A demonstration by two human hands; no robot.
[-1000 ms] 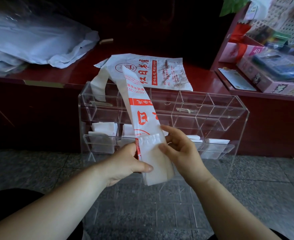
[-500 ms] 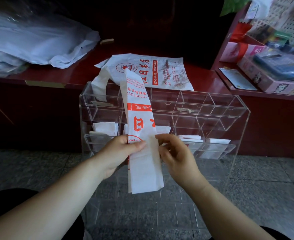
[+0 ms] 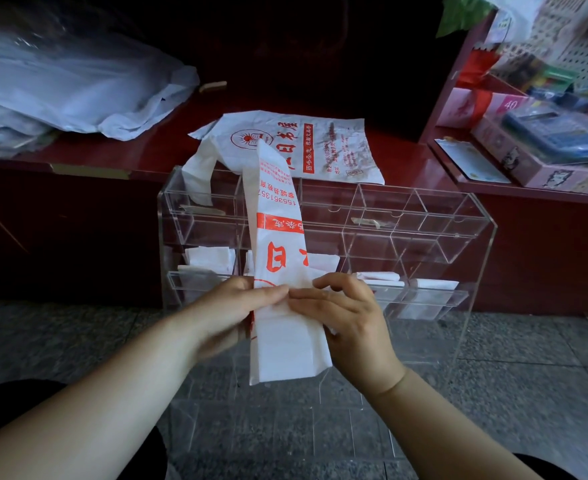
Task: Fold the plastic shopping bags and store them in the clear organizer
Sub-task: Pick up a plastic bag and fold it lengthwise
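— Bag (image 3: 278,237) first: where do we have it?
— Folded into a long narrow strip, white with red print, held upright in front of the organizer (image 3: 424,216). Our left hand (image 3: 230,313) grips it from the left edge, thumb laid across the front, fingers behind. Our right hand (image 3: 348,323) pinches the right edge between thumb and forefinger, the other fingers curled loosely above. The tips of both hands come together on the front of the strip.
— And its ends?
— The lower end hangs free below our hands, its bottom edge straight, above the floor (image 3: 493,393). The upper end rises past the organizer's top rim and overlaps the flat bag (image 3: 320,147) lying on the red counter (image 3: 410,168). A white handle loop (image 3: 199,178) droops over the organizer's top left corner; we cannot tell which of the two it belongs to.
— What room do we have?
— The organizer stands against the counter front. Its lowest row holds folded bags (image 3: 209,261). Grey tiles show to its left and right and under our forearms. A heap of pale plastic (image 3: 77,88) lies far left on the counter, well apart from us, and boxes (image 3: 545,150) crowd the shelf at the far right.
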